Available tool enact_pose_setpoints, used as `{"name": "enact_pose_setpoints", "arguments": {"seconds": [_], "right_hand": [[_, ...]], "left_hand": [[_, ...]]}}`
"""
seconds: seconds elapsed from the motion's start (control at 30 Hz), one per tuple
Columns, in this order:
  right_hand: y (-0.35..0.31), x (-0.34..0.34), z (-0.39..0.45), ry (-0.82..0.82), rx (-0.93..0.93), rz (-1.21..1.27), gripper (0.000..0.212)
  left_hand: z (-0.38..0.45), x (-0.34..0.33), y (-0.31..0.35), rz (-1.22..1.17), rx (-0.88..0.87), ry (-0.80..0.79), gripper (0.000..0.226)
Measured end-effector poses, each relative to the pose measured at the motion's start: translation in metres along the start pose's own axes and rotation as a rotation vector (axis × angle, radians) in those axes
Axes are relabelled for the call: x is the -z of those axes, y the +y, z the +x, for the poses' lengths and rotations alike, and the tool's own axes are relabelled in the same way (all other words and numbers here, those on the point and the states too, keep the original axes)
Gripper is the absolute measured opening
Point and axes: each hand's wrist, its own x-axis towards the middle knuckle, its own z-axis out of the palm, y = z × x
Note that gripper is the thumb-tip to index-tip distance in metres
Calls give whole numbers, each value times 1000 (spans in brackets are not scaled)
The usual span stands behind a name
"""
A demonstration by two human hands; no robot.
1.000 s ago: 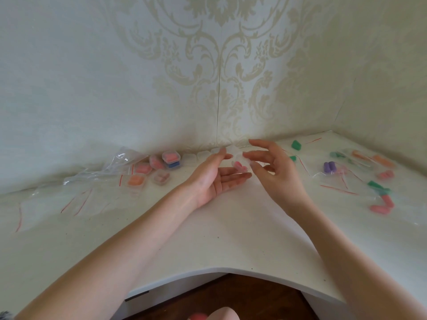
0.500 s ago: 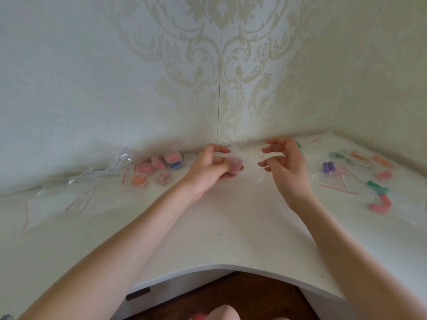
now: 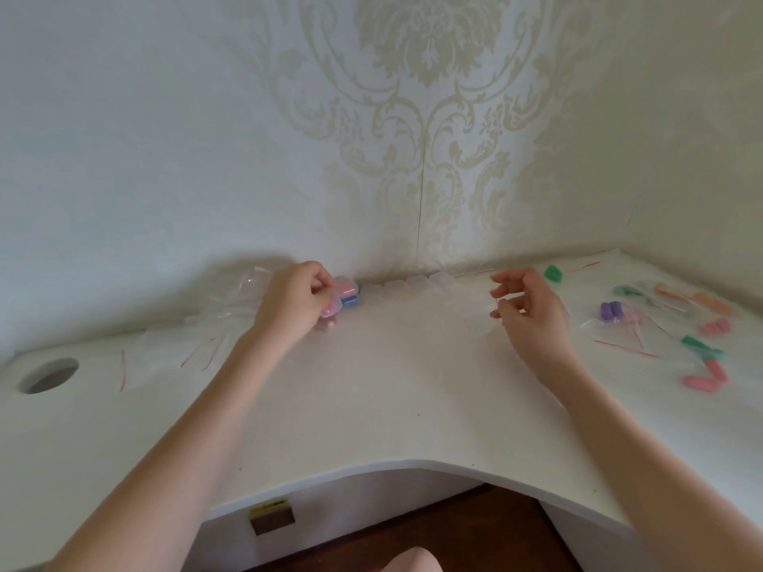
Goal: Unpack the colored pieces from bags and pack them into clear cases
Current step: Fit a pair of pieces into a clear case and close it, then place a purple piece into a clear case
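At the far left of the white desk [image 3: 371,406], the left hand [image 3: 293,299] curls its fingers round a clear case [image 3: 332,309] with a pink piece inside, just beside stacked filled cases [image 3: 349,293]. The right hand [image 3: 532,311] hovers right of centre, fingers loosely curled, pinching an empty clear bag [image 3: 495,301]. Bagged coloured pieces [image 3: 702,373] lie at the far right.
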Motion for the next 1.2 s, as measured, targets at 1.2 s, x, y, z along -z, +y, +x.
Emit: {"name": "enact_pose_setpoints", "arguments": {"seconds": [1.2], "right_hand": [[0, 28, 12, 238, 81, -122, 13]], "left_hand": [[-21, -163, 59, -487, -152, -216, 13]]}}
